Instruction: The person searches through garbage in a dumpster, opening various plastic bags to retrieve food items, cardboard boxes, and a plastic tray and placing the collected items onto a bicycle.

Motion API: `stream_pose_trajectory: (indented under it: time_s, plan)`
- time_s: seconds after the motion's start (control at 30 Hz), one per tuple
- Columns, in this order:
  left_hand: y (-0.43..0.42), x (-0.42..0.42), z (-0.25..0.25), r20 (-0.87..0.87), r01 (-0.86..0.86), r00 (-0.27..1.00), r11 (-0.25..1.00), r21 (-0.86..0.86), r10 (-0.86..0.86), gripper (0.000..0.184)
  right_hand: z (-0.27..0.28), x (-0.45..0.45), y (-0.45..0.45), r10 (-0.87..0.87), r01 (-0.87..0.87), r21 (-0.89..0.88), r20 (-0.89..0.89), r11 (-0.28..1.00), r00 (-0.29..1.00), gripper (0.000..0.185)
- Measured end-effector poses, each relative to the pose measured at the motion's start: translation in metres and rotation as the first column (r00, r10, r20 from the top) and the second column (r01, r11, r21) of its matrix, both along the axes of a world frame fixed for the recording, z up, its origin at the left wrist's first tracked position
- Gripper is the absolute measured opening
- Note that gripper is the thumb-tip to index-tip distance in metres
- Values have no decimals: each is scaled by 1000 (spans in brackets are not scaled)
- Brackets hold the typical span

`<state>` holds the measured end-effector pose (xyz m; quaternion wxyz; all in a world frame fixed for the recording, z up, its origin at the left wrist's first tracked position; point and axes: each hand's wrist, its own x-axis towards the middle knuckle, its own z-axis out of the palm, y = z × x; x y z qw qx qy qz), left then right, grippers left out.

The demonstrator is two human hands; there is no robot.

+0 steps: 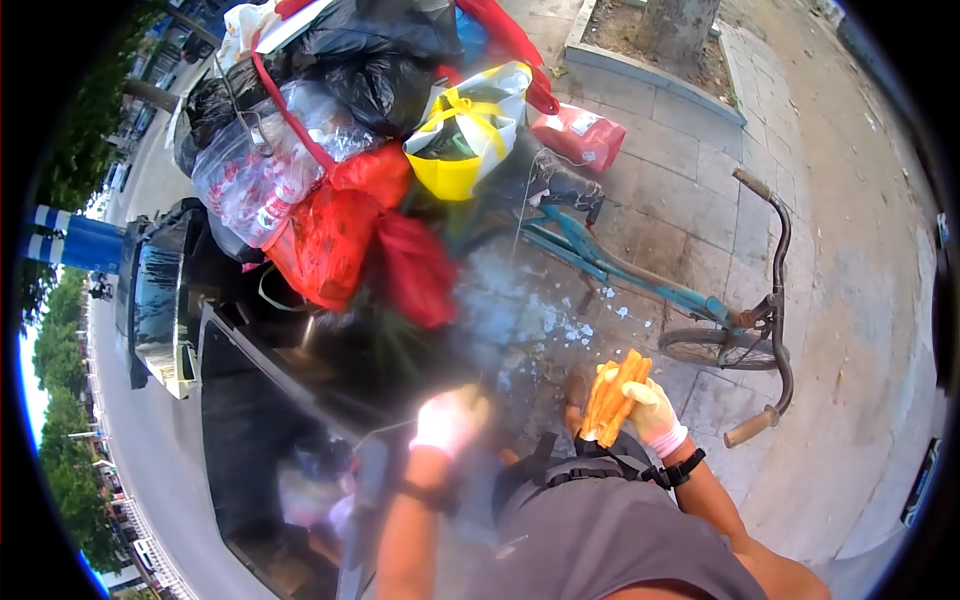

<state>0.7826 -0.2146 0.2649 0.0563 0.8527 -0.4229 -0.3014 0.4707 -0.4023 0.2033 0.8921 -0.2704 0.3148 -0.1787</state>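
A: The grey shirt [600, 545] is closest, filling six o'clock. What's in the grip?

B: The right hand [652, 408], gloved, is grasping a yellow-orange bundle [612, 400]. What it's made of, I can't tell.

A: How does it lie?

B: Against the fingers, toward nine o'clock from that grip, its long axis running from seven to one. The right hand is the nearer, being in contact; from the left hand [450, 420] the bundle sits well apart, at three o'clock.

A: And the left grip?

B: Gloved too, but blurred. I can't tell whether it's clenched, released or holding something.

A: Further out?

B: The bin [275, 375] is toward nine o'clock from the left hand, so bin and bundle lie on opposite sides of it. A red bag [325, 240] hangs toward eleven, a yellow-and-white bag [445, 175] toward twelve.

A: Beyond the right hand?

B: A blue bike [650, 285] at twelve, its handlebar [781, 260] between one and two.
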Motion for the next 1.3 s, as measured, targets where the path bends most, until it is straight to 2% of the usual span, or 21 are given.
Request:
stream_pose_trajectory:
  time_s: [0.03, 0.1, 0.17, 0.23, 0.3, 0.37, 0.4, 0.43, 0.47, 0.5, 0.53, 0.6, 0.67, 0.7, 0.73, 0.8, 0.83, 0.87, 1.03, 1.2, 1.3]
  plan:
    - [-21, 0, 7, -74, 76, 995, 997, 35, -73, 35, 0, -7, 0, -19, 19, 10, -8, 1000, 1000, 57]
    - [-56, -3, 10, -334, -14, 943, 998, -53, -4, 34, 7, -18, 0, -36, 37, 35, -23, 999, 999, 58]
    - [-106, -18, 38, -755, -333, 583, 936, 116, 301, 36, 4, -28, 2, -94, 92, -38, -50, 995, 994, 65]
    - [-140, -36, 19, -839, -464, 502, 884, -60, 208, 35, -8, -41, -1, -98, 98, -32, -10, 995, 995, 63]
    - [-181, -59, 25, -759, -470, 645, 830, -300, 91, 30, -17, -51, 3, -121, 121, 33, -12, 992, 993, 60]
    - [-230, -94, 46, -342, -228, 938, 634, -739, -61, 24, -29, -60, 3, -130, 132, 31, -51, 991, 990, 58]
    - [-250, -108, 71, -342, -184, 923, 582, -792, -174, 20, -28, -61, 3, -111, 113, 67, -28, 991, 993, 52]
    - [-268, -115, 104, -216, 41, 919, 626, -779, -329, 20, -24, -61, 3, -96, 96, 100, -5, 990, 995, 46]
    - [-285, -129, 123, -109, 161, 900, 556, -815, -421, 23, -37, -69, 2, -57, 44, -76, -171, 996, 984, 36]
    - [-295, -139, 140, 1, 279, 864, 475, -834, -504, 26, -49, -79, 2, 66, -413, -618, -504, 669, 861, 32]
    - [-295, -137, 162, 61, 407, 819, 502, -763, -571, 29, -59, -82, 2, 75, -441, -651, -510, 618, 857, 32]
    - [-287, -124, 197, 94, 641, 719, 605, -472, -689, 35, -71, -81, 3, 120, -368, -578, -422, 728, 899, 34]
    - [-291, -105, 173, 244, 755, 655, 623, -203, -715, 44, -76, -77, 2, 157, -332, -479, -369, 812, 916, 40]
    - [-257, -80, 192, 298, 761, 603, 645, 64, -740, 49, -57, -60, 5, 162, -213, -252, -209, 944, 964, 47]
    - [-236, -60, 187, 325, 679, 660, 723, 129, -677, 54, -36, -42, 8, 103, -102, 20, -75, 995, 992, 55]
    - [-186, -21, 167, 340, 529, 774, 840, 119, -535, 42, -28, -22, 12, 111, -111, 2, -57, 994, 992, 60]
    - [-157, -6, 118, 391, 412, 858, 900, -138, -333, 31, -31, -16, 15, 108, -108, -5, -62, 994, 992, 62]
    - [-114, 9, 122, 325, 355, 913, 870, -342, -245, 30, -24, -8, 20, 108, -110, -22, -89, 994, 990, 62]
    - [45, 20, 105, 274, 138, 962, 842, -522, 12, 49, -15, 33, 33, 253, -256, -66, -52, 964, 966, 55]
    - [163, 14, 80, 470, -89, 797, 844, -529, 379, 58, 7, 82, 54, 275, -297, -227, -124, 927, 953, 52]
    - [218, 11, 64, 455, -246, 736, 824, -511, 502, 56, 32, 119, 63, 251, -269, -269, -101, 925, 963, 49]
